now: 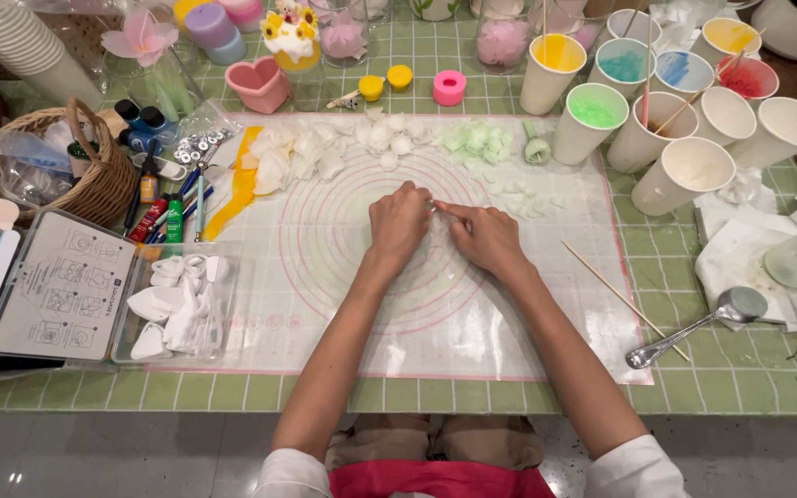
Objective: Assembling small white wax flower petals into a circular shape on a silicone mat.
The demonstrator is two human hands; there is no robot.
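The translucent silicone mat (398,304) looks smooth and faintly glossy. A polished metal spoon (694,330) shines beside matt paper cups (684,173), a thin wooden skewer (620,297) and a rough woven wicker basket (103,180).

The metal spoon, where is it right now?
In the head view the metal spoon lies on the green table's right side, beside the mat's right edge, its bowl by white paper.
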